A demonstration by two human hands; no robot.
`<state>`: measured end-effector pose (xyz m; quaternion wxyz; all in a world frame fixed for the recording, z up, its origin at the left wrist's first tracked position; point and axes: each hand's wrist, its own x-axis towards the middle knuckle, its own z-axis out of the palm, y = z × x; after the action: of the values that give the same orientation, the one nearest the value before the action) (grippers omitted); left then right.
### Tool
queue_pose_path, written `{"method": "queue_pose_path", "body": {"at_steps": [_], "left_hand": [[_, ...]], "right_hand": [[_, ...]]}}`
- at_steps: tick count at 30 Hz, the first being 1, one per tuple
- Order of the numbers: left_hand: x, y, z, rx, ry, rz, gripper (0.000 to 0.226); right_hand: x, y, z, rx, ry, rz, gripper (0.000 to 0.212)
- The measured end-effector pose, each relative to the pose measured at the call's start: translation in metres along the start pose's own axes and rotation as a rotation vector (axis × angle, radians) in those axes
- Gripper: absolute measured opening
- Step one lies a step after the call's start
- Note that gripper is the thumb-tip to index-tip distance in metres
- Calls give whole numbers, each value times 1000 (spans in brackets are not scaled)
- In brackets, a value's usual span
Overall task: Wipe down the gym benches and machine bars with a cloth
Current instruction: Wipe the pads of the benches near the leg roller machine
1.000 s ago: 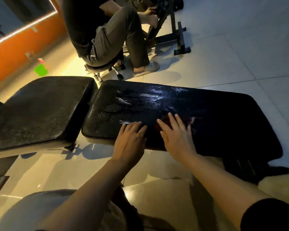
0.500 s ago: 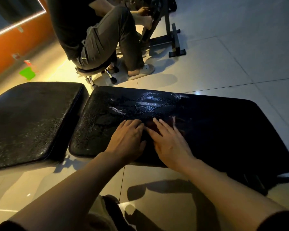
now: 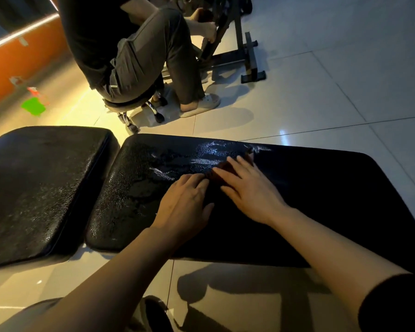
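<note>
A long black padded bench pad [image 3: 321,200] lies across the middle of the head view, with wet streaks shining on its far left part. A dark brownish cloth [image 3: 222,169] lies flat on the pad, mostly hidden under my hands. My right hand [image 3: 249,190] presses it with straight fingers. My left hand [image 3: 185,202] lies flat beside it, fingertips at the cloth's left edge. A second black pad [image 3: 41,188] sits to the left, separated by a narrow gap.
A person [image 3: 130,49] in dark clothes sits on a small wheeled stool [image 3: 134,106] just beyond the bench, hands on a black machine frame [image 3: 247,56]. A green item [image 3: 33,106] lies on the tiled floor by the orange wall [image 3: 22,61].
Both hands have slid forward across the pad, away from its near edge toward the far side, with the cloth under them. The camera has moved closer over the bench.
</note>
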<state>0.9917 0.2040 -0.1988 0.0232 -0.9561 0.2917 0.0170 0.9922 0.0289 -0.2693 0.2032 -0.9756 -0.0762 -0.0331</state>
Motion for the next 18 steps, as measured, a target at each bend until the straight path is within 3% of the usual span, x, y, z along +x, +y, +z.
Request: {"method": "queue_pose_path", "body": {"at_steps": [4,7,9,14,16,18], "left_hand": [[22,0,0,2,2,-5,59],[35,2,1,0,9,-4,61],[41,1,2,14,22,-7,65],[58,-6,1,23,6,-50,74],[64,-8,2,32,-3,-61,74],[67,-9,4,53,-5,-66,73]], "right_hand": [[5,73,-4,-33,78,350,50],[18,79,-5,-55,100,486,50],[32,55,-3,-29,95,421,50],[50,15,-3,85,12,-13,50],[51,38,-6,75,14,19,50],[49,68,-7,33,76,182,50]]}}
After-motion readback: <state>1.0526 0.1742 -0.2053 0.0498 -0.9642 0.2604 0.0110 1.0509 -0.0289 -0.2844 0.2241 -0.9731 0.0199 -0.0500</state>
